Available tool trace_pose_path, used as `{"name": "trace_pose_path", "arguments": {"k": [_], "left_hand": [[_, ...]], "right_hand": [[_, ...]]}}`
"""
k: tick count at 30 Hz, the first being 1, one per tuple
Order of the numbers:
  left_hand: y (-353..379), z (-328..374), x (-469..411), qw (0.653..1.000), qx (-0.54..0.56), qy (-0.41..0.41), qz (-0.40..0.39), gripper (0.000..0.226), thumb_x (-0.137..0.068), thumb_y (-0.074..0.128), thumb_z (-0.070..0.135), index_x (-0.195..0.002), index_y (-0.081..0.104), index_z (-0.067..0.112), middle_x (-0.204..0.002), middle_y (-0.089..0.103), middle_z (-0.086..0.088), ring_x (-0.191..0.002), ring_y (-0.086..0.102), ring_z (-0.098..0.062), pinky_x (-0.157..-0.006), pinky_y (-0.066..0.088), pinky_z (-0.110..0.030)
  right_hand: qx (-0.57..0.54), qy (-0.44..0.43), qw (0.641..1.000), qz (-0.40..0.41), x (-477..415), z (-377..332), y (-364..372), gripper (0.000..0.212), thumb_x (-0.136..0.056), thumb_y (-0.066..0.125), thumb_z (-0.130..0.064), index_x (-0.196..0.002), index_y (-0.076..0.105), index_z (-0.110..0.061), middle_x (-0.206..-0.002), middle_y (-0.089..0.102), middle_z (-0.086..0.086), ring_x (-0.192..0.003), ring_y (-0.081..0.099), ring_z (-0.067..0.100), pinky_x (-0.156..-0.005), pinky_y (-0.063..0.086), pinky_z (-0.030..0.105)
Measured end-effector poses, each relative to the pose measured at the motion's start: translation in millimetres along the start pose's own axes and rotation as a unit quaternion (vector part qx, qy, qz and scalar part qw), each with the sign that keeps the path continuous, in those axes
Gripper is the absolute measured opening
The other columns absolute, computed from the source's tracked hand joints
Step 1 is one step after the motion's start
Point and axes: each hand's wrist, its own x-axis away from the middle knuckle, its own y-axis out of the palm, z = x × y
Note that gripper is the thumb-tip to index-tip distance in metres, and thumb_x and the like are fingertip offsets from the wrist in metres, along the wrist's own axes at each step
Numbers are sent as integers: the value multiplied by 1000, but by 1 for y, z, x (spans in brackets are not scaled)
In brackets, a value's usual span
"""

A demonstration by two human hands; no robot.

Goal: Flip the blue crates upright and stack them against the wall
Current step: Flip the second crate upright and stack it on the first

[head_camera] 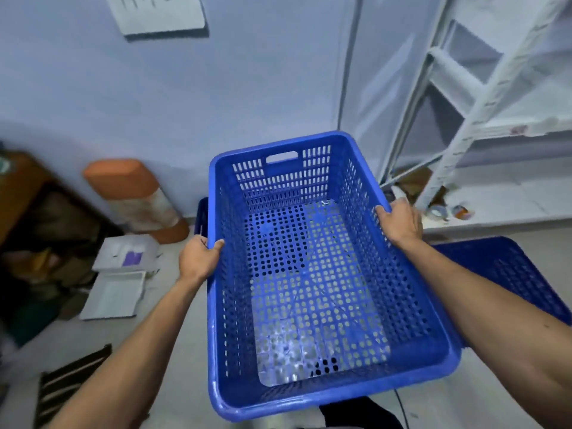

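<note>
Fingers of the left hand (199, 258) clasp the crate (309, 274) at its 9 o'clock rim, and the right hand (400, 224) clasps the 3 o'clock rim, further forward. The crate is upright between them, long axis 6 to 12, pointing at the wall (185, 103). A second crate (202, 218) at 10 is mostly hidden; contact with it is undetermined.

Your left hand (198, 258) and right hand (400, 222) grip the long rims of an upright blue crate (309, 397); a second crate (510, 267) lies beside it.
</note>
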Motion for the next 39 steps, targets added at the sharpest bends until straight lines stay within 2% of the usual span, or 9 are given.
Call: {"name": "trace_pose_path", "arguments": {"k": [3, 9, 16, 21, 24, 27, 31, 35, 39], "left_hand": [[3, -11, -28, 998, 12, -60, -6, 40, -88, 65, 45, -72, 58, 9, -73, 67, -11, -75, 65, -35, -66, 52, -41], [20, -54, -66, 987, 0, -163, -7, 48, -85, 61, 58, -74, 62, 11, -69, 68, -5, -67, 67, -27, -65, 57, -42], [7, -55, -82, 972, -35, -230, -13, 38, -93, 59, 43, -76, 56, 9, -76, 66, -10, -76, 63, -32, -68, 49, -35], [13, -85, -110, 957, -23, -285, -53, 47, -95, 54, 41, -62, 63, 9, -62, 69, -5, -70, 67, -27, -72, 54, -33], [17, -101, -132, 943, 25, -324, -67, 42, -93, 54, 38, -72, 68, 5, -66, 69, -8, -75, 66, -28, -74, 52, -33], [26, -114, -151, 928, 80, -357, -74, 39, -89, 54, 39, -82, 69, 4, -75, 71, -10, -83, 69, -30, -77, 55, -34], [42, -141, -175, 900, 138, -397, -114, 42, -81, 52, 44, -88, 69, 7, -80, 74, -12, -79, 71, -30, -81, 59, -39], [45, -138, -193, 869, 207, -426, -141, 32, -81, 51, 34, -90, 69, 9, -70, 76, -8, -65, 74, -27, -75, 61, -37], [57, -121, -208, 836, 277, -450, -147, 22, -91, 49, 23, -92, 65, 9, -73, 76, -9, -59, 74, -27, -50, 57, -27]], "right_hand": [[13, -54, 998, -30, -47, -41, 29, 42, -91, 56, -40, -104, 60, 0, -103, 66, 28, -100, 62, 43, -79, 48, 42], [49, -160, 982, -88, -111, -114, 86, 39, -96, 53, -37, -105, 53, 1, -96, 66, 27, -89, 62, 44, -66, 39, 40], [109, -250, 950, -151, -157, -208, 145, 38, -97, 51, -44, -107, 51, -8, -97, 65, 19, -88, 62, 37, -69, 44, 39], [104, -276, 938, -183, -169, -265, 193, 32, -98, 51, -43, -98, 49, -11, -86, 59, 12, -84, 60, 35, -65, 39, 35], [126, -295, 928, -192, -174, -299, 219, 30, -99, 50, -41, -95, 48, -12, -80, 57, 9, -78, 59, 32, -62, 37, 34], [182, -305, 916, -188, -184, -331, 237, 29, -99, 50, -40, -102, 54, -12, -93, 63, 10, -82, 57, 29, -67, 40, 35], [193, -321, 907, -193, -192, -364, 264, 24, -99, 50, -33, -107, 58, -12, -101, 65, 10, -85, 56, 28, -71, 41, 35], [209, -350, 888, -212, -203, -394, 290, 20, -98, 50, -27, -107, 60, -11, -102, 67, 11, -82, 56, 25, -70, 42, 33], [213, -375, 873, -226, -221, -417, 317, 22, -97, 53, -23, -111, 61, -9, -110, 66, 13, -93, 60, 30, -74, 43, 33]]}}
